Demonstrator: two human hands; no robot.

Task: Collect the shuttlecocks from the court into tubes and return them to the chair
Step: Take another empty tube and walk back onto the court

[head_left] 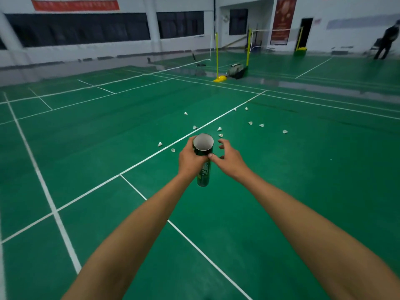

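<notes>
Two bare forearms reach in from the near edge, the left forearm (134, 230) and right forearm (303, 217) converging toward mid-frame over the green court floor (86, 148).

Left hand (189, 158): fingers curled round the tube (203, 165), gripping it just below the open rim. The tube is dark green with yellow lettering, held in the air above the court at centre and tilted so its mouth faces up toward the camera; a pale inner wall shows.

Right hand (230, 158): just right of the tube, thumb tip touching its side under the rim. The fingers (221, 141) are spread and loosely bent, clear of the tube and holding nothing.

Shuttlecocks (219, 128) lie scattered on the floor beyond the hands, on both sides of a white court line (151, 156). The leftmost shuttlecock (160, 144) lies left of the tube, and the rightmost shuttlecock (285, 131) is well apart to the right.

Farther off stand a yellow net post (217, 55) with a bag (237, 70) near its base. A person (385, 42) stands at the far right wall.
</notes>
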